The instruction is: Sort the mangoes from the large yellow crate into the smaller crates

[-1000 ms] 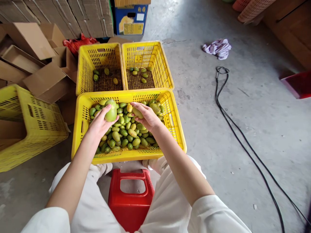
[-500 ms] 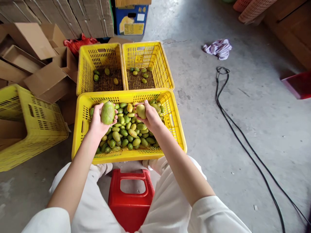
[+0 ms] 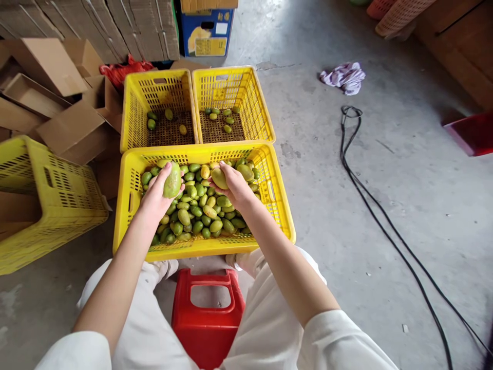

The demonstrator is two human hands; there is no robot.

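My left hand [image 3: 153, 196] is closed around a large green mango [image 3: 173, 181], held over the left part of the front yellow crate [image 3: 208, 250]. Over the same crate, my right hand [image 3: 238, 189] grips a yellow-green mango [image 3: 219, 178] between thumb and fingers. Many oval green and yellowish mangoes [image 3: 198, 211] fill the crate beneath both hands. Behind it, side by side, stand a left rear crate [image 3: 132, 110] and a right rear crate [image 3: 262, 110], each with several mangoes on its bottom.
A red plastic stool [image 3: 208, 331] is between my legs. Another yellow crate [image 3: 71, 187] stands at left, beside piled cardboard boxes [image 3: 73, 128]. A blue carton [image 3: 207, 25] is at the back. On the floor to the right lie a cloth [image 3: 344, 77] and a looped black cable [image 3: 379, 204].
The mango in my left hand has turned, showing a narrower side. My right hand has shifted slightly down and left, and its mango now lies more lengthwise.
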